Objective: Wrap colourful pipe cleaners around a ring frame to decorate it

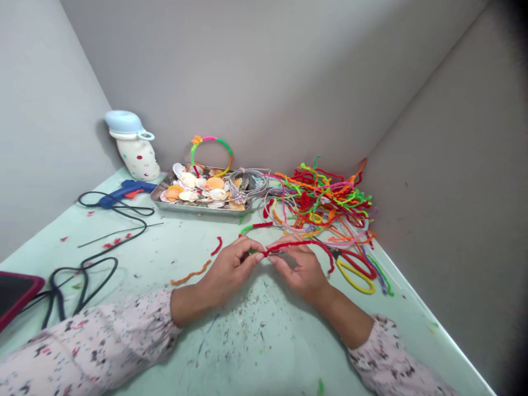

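Left hand (231,269) and right hand (299,269) pinch a red pipe cleaner (297,243) between their fingertips, knuckles nearly meeting, near center of the table. Tangled pipe cleaners (325,198) heap far right; shell tray (198,208) sits far left.

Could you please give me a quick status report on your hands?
Left hand and right hand pinching fuzzy red pipe cleaner. Tangled multicoloured pipe-cleaner pile beyond, clear of the hands.
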{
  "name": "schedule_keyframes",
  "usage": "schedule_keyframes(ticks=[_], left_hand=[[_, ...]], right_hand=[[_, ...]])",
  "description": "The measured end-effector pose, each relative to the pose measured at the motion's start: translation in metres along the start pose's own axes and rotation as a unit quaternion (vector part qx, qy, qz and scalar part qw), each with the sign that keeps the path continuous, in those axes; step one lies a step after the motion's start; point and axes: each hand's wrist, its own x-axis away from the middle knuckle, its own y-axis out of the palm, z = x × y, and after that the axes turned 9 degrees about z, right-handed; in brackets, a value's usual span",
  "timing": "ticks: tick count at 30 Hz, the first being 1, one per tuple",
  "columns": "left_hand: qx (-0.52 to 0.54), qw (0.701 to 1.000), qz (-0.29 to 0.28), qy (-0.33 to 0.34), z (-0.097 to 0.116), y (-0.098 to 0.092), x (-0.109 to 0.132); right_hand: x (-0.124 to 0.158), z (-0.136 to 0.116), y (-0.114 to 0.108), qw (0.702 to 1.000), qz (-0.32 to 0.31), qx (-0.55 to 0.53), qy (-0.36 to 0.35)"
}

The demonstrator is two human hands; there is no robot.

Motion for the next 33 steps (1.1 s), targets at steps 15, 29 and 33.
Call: schedule_keyframes(ticks=[15, 29, 33], left_hand=[[-0.026, 0.999, 0.01, 0.03, 0.0002, -0.0003, -0.002], [-0.013, 0.999, 0.016, 0.036, 0.0019, -0.0001, -0.0021], [-0.008, 0.999, 0.017, 0.036, 0.0022, -0.0001, -0.0021]], right_hand=[[-0.0001, 0.0005, -0.0016, 1.0, -0.016, 0.005, 0.003], [-0.0042, -0.0003, -0.0046, 0.998, -0.021, -0.036, -0.041], [-0.0055, -0.0018, -0.0051, 0.998, -0.014, -0.043, -0.051]])
